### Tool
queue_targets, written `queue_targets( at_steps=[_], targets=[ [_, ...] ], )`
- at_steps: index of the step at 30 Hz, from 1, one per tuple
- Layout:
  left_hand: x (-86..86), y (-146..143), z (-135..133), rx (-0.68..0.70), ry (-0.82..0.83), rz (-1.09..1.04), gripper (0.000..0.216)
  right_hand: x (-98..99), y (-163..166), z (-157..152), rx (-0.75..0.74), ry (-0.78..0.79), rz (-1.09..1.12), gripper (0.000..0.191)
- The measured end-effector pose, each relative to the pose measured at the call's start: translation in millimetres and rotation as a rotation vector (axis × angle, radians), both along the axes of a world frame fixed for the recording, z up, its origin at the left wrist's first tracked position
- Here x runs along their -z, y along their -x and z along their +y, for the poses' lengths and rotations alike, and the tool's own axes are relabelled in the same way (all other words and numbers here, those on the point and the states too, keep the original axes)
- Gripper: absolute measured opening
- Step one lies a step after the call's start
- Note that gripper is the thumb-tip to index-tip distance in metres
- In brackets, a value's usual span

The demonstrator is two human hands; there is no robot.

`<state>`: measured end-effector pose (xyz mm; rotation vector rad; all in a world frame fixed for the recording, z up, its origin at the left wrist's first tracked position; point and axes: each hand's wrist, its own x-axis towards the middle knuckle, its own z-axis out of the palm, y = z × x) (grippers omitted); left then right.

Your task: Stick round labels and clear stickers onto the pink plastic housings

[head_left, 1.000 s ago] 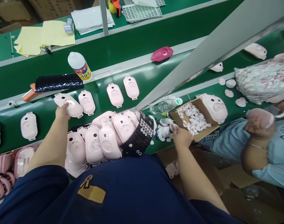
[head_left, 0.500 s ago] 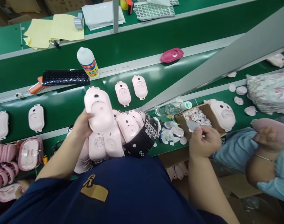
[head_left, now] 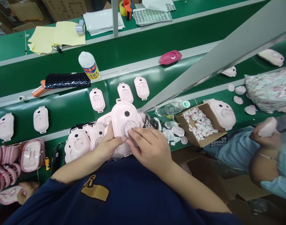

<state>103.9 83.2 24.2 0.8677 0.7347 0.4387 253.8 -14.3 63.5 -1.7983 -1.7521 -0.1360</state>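
My left hand point(head_left: 109, 144) grips a pale pink plastic shell point(head_left: 123, 120) from below, holding it up over a pile of the same pink shells point(head_left: 82, 142). My right hand point(head_left: 149, 146) lies over the shell's lower part, its fingertips pressed on the round disc in the shell's middle. A cardboard box of small pink-and-white pieces point(head_left: 199, 123) stands to the right of my hands. A black dotted sheet point(head_left: 150, 122) shows just behind my right hand.
More pink shells point(head_left: 97, 99) lie in a row on the green conveyor belt point(head_left: 70, 103). A white glue bottle point(head_left: 89, 66), a black tray point(head_left: 68, 80) and a magenta shell point(head_left: 170, 57) sit behind. A co-worker's arm point(head_left: 262, 153) holds a pink piece at right. A grey beam point(head_left: 215, 53) crosses diagonally.
My left hand picked a shell off the belt and brought it in front of me. My right hand left the box and came onto the shell's round disc.
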Motion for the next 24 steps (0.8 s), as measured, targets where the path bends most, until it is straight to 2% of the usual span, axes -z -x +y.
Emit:
queue_targets(
  at_steps=[5, 9, 17, 22, 24],
  targets=[
    [-0.1, 3, 0, 0.012, 0.022, -0.019, 0.088, 6.1, -6, 4, -0.088, 0.050, 0.147, 0.025],
    [-2.2, 4, -1, 0.044, 0.088, -0.003, 0.095, 14.3, -13, 8, -0.079, 0.050, 0.292, 0.013],
    [-7.5, 7, 9, 0.053, 0.228, 0.050, 0.094, 34.1, -22, 9, -0.181, 0.001, 0.426, 0.015],
    [-10.6, 8, 4, 0.069, 0.250, 0.077, 0.092, 40.3, -14, 5, -0.125, 0.026, 0.478, 0.017],
    [-9.0, 7, 5, 0.020, 0.245, 0.080, 0.088, 40.4, -15, 2, -0.097, 0.001, 0.454, 0.025]
  ],
)
